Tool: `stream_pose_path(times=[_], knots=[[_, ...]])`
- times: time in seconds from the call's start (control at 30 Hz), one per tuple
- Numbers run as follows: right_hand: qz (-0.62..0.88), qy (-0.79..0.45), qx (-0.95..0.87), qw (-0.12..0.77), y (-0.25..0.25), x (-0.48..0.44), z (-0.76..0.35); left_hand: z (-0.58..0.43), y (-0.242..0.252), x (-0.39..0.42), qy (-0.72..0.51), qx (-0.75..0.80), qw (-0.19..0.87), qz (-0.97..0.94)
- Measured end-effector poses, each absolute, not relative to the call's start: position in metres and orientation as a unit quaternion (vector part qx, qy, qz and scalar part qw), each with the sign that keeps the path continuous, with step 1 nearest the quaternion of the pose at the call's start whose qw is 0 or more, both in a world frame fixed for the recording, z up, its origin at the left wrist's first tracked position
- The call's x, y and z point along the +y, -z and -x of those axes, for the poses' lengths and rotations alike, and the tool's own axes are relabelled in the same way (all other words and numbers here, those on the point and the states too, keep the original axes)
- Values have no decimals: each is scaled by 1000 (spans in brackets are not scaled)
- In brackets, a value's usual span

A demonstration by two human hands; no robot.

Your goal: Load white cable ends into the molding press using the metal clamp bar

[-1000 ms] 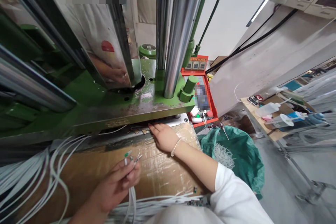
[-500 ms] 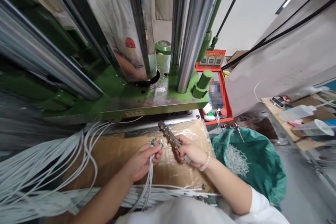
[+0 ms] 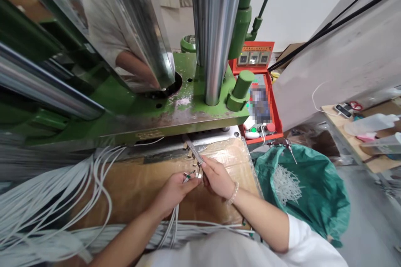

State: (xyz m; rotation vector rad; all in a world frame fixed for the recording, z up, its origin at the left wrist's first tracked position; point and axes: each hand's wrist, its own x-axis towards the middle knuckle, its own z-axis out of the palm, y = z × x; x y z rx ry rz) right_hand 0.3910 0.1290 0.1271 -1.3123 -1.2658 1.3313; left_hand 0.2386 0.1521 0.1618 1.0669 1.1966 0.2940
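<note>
The left hand [image 3: 173, 192] is curled closed around a small bundle of white cables [image 3: 171, 227], pinching their ends between thumb and fingertips; the cable tips [image 3: 187, 176], with small green and metal parts, stick up just past the fingers. The cables run down from the fist toward the near edge of the cardboard-covered bench [image 3: 138, 183] and off it.

The right hand [image 3: 216, 177] is also closed, gripping the near end of a long narrow metal fixture bar [image 3: 192, 152]. The bar slants away from the hand toward the far edge of the bench, its far end lying just under the lip of the green press platen [image 3: 175, 112]. The near end of the bar meets the cable tips, and the two hands touch or nearly touch there, a little right of the middle of the bench. A bead bracelet [image 3: 232, 194] sits on the right wrist, and a white sleeve covers the upper arm.

A large loose mass of white cables [image 3: 56, 200] hangs over the left side of the bench. Polished steel columns [image 3: 216, 29] rise from the platen. Past the right edge of the bench stand a red control box [image 3: 257, 87] and a green bag [image 3: 307, 192] holding white scrap.
</note>
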Motion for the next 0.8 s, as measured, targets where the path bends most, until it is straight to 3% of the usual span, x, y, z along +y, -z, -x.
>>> stream_pose_path(times=[0.17,0.37,0.47,0.57,0.8], knots=[[523,-392,-603,457,-128,127,-389,-241,-163,149,-135,560,685,-446],[534,-530,-502,427,-132,127,-393,-228,-175,170,-216,579,672,-409],[520,-577,-467,422,-134,127,-394,-227,-175,176,-157,554,719,-388],[511,-579,-476,420,-132,126,-395,-231,-171,177,-78,536,738,-402],[512,-515,-532,435,-126,124,-394,-231,-169,179,-72,522,739,-420]])
